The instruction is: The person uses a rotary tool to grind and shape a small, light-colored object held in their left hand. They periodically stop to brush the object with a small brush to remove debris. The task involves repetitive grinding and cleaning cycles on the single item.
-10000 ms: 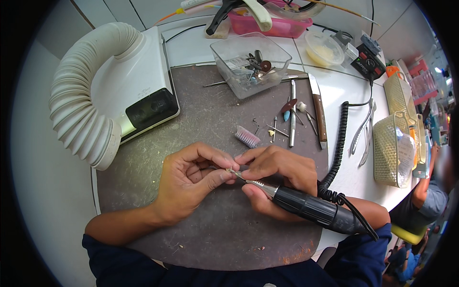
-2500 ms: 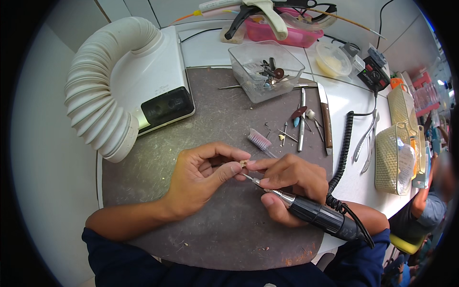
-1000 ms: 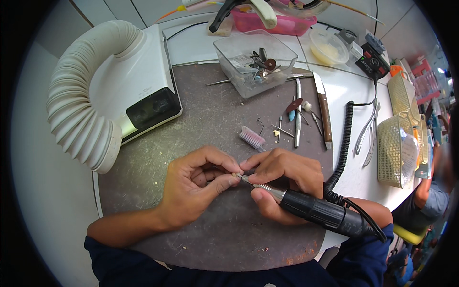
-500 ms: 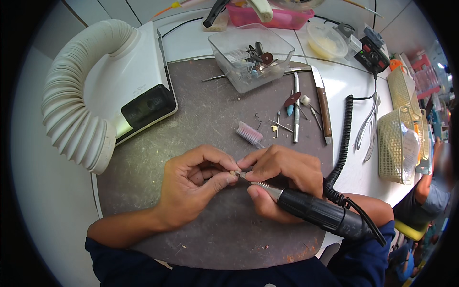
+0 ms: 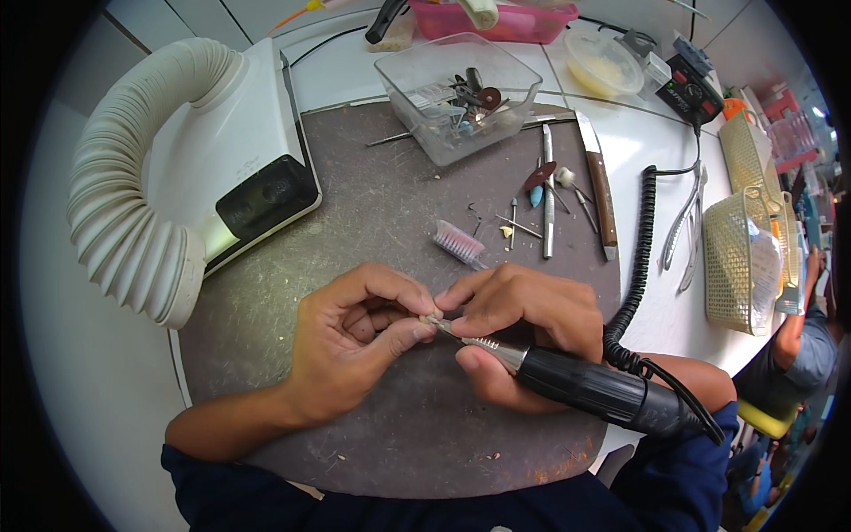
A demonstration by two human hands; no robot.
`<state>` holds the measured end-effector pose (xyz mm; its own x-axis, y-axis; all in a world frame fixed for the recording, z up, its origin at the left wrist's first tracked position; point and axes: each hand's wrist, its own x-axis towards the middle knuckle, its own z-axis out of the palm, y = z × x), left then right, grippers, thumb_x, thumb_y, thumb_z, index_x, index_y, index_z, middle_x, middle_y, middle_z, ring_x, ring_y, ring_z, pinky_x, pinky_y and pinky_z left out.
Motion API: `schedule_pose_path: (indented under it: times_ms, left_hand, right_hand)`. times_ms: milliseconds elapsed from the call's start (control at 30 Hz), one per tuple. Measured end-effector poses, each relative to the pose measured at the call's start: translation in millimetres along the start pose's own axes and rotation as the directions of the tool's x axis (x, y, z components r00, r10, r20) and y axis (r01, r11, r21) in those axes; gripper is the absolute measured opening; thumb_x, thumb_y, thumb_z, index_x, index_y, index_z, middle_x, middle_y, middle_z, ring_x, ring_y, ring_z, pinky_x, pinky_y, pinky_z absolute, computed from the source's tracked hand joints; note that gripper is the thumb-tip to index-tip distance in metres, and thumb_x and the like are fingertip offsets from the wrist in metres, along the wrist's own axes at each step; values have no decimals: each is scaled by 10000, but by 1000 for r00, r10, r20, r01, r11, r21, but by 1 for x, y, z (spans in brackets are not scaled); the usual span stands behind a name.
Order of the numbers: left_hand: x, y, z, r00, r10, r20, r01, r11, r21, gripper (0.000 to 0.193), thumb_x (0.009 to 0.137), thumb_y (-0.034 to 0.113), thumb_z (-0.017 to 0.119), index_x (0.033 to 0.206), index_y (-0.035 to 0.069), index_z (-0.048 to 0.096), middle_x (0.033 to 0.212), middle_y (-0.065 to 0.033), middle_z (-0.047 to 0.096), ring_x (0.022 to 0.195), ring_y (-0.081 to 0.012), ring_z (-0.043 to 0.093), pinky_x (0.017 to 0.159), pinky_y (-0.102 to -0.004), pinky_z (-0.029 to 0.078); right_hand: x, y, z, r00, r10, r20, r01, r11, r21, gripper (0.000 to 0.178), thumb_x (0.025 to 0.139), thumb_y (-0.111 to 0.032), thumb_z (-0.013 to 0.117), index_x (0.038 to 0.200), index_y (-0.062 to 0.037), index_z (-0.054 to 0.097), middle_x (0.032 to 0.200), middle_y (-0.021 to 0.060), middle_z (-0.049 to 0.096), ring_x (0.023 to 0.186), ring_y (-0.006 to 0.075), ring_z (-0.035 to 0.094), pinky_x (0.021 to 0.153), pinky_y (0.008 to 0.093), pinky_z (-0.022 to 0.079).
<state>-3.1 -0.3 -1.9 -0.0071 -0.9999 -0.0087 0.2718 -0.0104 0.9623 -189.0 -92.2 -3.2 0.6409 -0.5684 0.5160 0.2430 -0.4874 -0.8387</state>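
Observation:
Between the thumb and forefinger of my left hand (image 5: pixel 341 341) is a small pale piece (image 5: pixel 431 317), mostly covered by the fingertips, so its exact shape is hidden. My right hand (image 5: pixel 536 310) is wrapped round a black and silver rotary handpiece (image 5: pixel 581 386). The handpiece's tip points left and meets the small piece, or comes very close to it. Fingertips of both hands nearly touch there. Just beyond them lies a brush with pinkish bristles (image 5: pixel 458 241).
A clear plastic box (image 5: pixel 456 133) of burs and discs stands on the dark board (image 5: pixel 257 328). Loose burs and a wooden-handled knife (image 5: pixel 598 182) lie to its right. A white ribbed hose unit (image 5: pixel 133 168) stands at left. The handpiece's coiled cord (image 5: pixel 640 257), pliers (image 5: pixel 684 226) and baskets (image 5: pixel 740 266) are at right.
The whole view has shifted slightly, with the tabletop things a little higher and left. Both hands keep nearly the same pose and the same hold.

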Motion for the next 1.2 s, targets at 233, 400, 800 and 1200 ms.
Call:
schedule_pose_path:
  times_ms: [233,400,800,1200]
  left_hand:
    - [1,1,2,1000,11,-7,-10,999,39,192,848,-128,602,1019,-48,569,1022,-119,579,968,-160,618,873,-282,541]
    - [0,2,2,1000,12,-17,-12,999,38,190,848,-133,596,1020,-56,566,1028,-131,588,979,-166,623,892,-289,549]
    - [0,3,0,999,-34,-12,34,999,-10,179,868,-85,618,1036,-59,561,1009,-137,608,948,-168,638,858,-283,550]
    - [0,3,1,997,-79,-13,78,996,-38,168,896,-38,609,1053,-54,551,974,-123,618,885,-141,627,788,-268,543]
  right_hand:
    - [0,-1,-2,1000,4,13,-4,1000,-23,205,699,-31,740,852,28,617,829,173,655,809,293,688,679,325,541]
    - [1,-2,-1,1000,3,4,-3,1000,-16,157,736,-26,706,852,52,633,728,147,648,795,306,699,743,375,568]
    - [-1,-2,1,998,33,-48,-31,999,26,181,720,-11,706,870,38,618,799,158,657,770,276,696,679,323,553]
    - [-3,1,-4,996,81,-20,-80,996,48,156,758,-22,705,862,62,625,761,164,656,794,294,710,735,369,579]
